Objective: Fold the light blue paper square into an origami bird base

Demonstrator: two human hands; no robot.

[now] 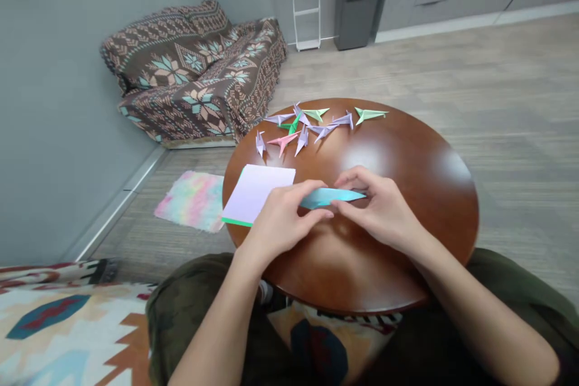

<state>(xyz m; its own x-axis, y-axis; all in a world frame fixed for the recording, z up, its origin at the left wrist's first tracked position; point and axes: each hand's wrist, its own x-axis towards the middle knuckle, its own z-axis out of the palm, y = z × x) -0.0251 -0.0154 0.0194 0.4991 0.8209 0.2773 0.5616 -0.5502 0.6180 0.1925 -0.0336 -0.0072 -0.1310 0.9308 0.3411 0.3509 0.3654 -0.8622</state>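
Note:
A light blue folded origami paper point(332, 196), long and pointed at its right end, is held low over the round wooden table point(407, 193). Around its left end my left hand point(289, 217) curls, thumb and fingers closed on the paper. The thumb and fingertips of my right hand point(375, 205) pinch it near the middle, with the sharp tip reaching toward the palm. Part of the left end is hidden by my left fingers. Just left of my left hand lies a stack of square paper point(260, 190), lilac on top with a green edge showing below.
Several folded paper cranes stand along the table's far side, among them a pink crane point(283, 142), a green crane point(292, 125) and a pale green crane point(370, 114). Beyond are a covered sofa point(199, 78) and a pastel rug point(192, 200).

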